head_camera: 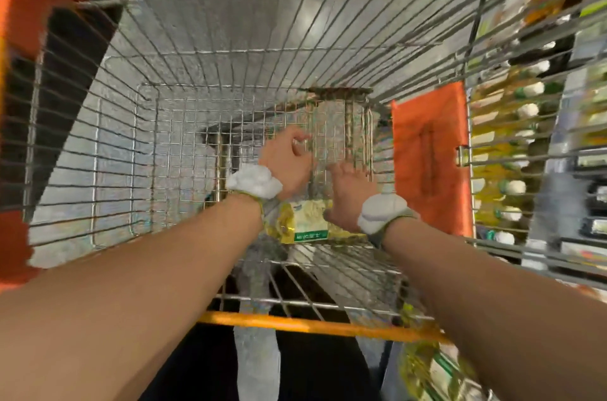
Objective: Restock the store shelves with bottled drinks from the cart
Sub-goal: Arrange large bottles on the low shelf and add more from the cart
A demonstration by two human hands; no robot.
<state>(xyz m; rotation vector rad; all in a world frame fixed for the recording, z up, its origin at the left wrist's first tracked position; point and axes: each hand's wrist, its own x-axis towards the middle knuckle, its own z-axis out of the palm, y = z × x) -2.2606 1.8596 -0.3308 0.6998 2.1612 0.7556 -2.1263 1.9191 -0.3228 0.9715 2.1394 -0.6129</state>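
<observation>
Wire cart (98, 124) with orange rails fills the frame. Both of the person's forearms reach down into it from the lower edge.

**Task item.** One yellow bottle (305, 220) lies on its side on the cart floor, just below centre, partly hidden under both wrists. Shelves (525, 111) of white-capped bottles run along the right edge of the frame, outside the cart wall.

**Grip state.**
- The left hand (289, 157), at centre, has its fingers loosely curled in a wide C and holds nothing.
- The right hand (348, 187), just right of it, has its fingers spread and fairly straight and holds nothing. Its heel overlaps the bottle's end, but contact cannot be confirmed.

**Likely faults.**
1. Both hands sit above the bottle in the frame, toward the far mesh. A grab made from there would probably close on wire or on air.
2. The bottle lies flat. A nudge from a wrist would likely roll it along the floor, out of reach.
3. Its skin looks smooth. A one-handed pinch at one end could let the other end swing down and strike the mesh.
4. Bulky white wristbands (254, 182) sit on both wrists. Either could snag on the wire during the lift.
5. Fingertips near the mesh could slip between the wires and get trapped.
</observation>
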